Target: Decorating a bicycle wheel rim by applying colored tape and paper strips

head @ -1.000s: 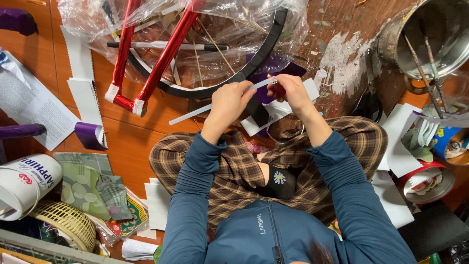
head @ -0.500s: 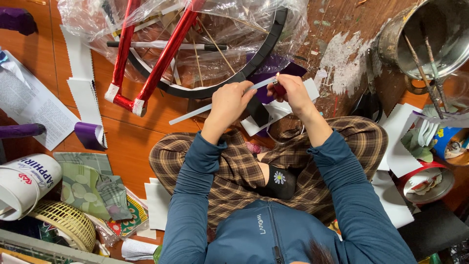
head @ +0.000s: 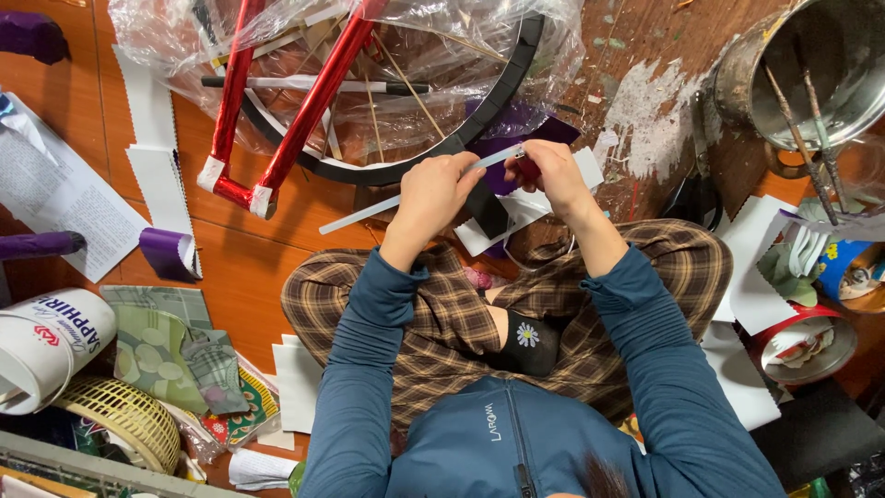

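A white cylindrical tub (head: 41,355) with red and dark blue printing lies on its side at the left edge of the floor, just above a woven basket (head: 124,424). A printed white paper sheet (head: 55,198) lies flat further up. At the right edge stands a blue container (head: 843,267) with a colourful label.

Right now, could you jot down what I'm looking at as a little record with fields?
Setting: person sitting cross-legged on a wooden floor
Left hand: holds a long white strip
Right hand: grips a red-handled tool at the strip's end
In front: red frame and black curved rim under clear plastic
Right side: metal pot holding brushes
Left side: woven basket, purple tape roll
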